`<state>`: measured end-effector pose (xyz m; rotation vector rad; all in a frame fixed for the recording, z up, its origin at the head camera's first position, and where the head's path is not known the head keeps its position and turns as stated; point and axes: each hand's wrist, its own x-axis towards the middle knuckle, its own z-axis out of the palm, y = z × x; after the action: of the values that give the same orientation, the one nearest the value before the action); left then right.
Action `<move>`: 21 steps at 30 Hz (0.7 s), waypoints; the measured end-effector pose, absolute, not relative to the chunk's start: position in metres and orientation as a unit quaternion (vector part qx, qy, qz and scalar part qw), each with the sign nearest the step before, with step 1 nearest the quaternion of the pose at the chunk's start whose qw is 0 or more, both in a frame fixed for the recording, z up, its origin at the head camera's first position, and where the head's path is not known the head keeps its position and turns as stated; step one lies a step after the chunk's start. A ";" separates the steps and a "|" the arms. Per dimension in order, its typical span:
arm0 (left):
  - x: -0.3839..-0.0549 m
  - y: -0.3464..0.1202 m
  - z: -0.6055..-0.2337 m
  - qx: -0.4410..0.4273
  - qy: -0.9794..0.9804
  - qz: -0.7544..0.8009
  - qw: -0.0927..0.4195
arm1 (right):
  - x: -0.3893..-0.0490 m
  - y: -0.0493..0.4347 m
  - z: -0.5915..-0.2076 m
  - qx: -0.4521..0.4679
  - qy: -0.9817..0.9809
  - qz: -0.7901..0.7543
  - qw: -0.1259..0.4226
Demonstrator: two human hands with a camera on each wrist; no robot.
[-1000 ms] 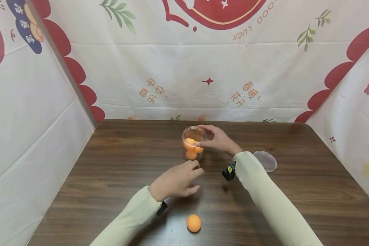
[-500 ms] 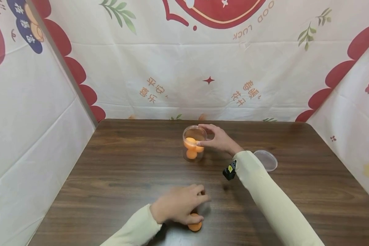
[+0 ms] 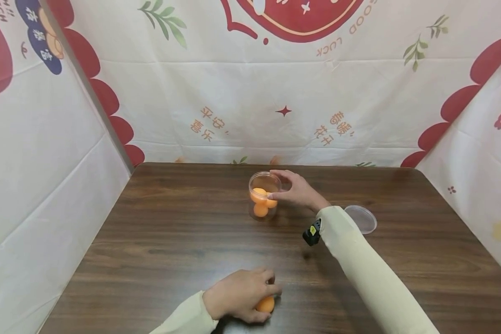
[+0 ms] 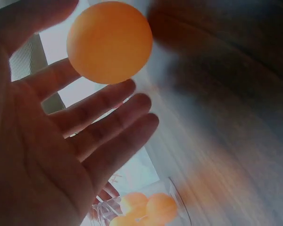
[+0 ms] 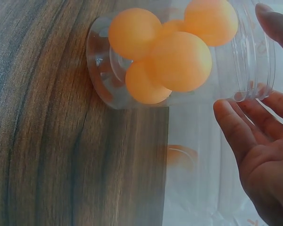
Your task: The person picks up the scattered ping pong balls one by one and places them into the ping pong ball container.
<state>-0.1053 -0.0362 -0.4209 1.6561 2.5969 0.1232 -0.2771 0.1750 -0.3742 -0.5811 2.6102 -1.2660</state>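
My right hand [image 3: 296, 189] holds a clear plastic jar [image 3: 253, 214] near its rim, thumb on the near side and fingers on the far side. The jar stands upright with several orange ping-pong balls [image 5: 181, 61] inside. Close to the table's front, my left hand [image 3: 240, 292] reaches around a loose orange ping-pong ball [image 3: 265, 305]. In the left wrist view that ball [image 4: 109, 42] lies between the thumb and the index finger, whose end it hides. The other fingers [image 4: 120, 150] are nearly straight. A small gap shows by the thumb; firm contact is not plain.
A clear round lid [image 3: 361, 219] lies on the brown wooden table [image 3: 171, 222], right of the jar. Behind the table and at both sides hangs a white printed cloth [image 3: 183, 83].
My left hand has moved from beside the jar toward the front, down around the loose ball. The right hand has stayed on the jar, and the loose ball has hardly shifted.
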 end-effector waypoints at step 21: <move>-0.116 -0.039 -0.413 0.516 0.855 0.039 0.036 | -0.276 0.176 -0.375 -0.199 0.884 -0.414 0.084</move>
<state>-0.1155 -0.0393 -0.4130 1.5866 2.6258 0.1185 -0.2764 0.1760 -0.3746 -0.5928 2.6386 -1.2359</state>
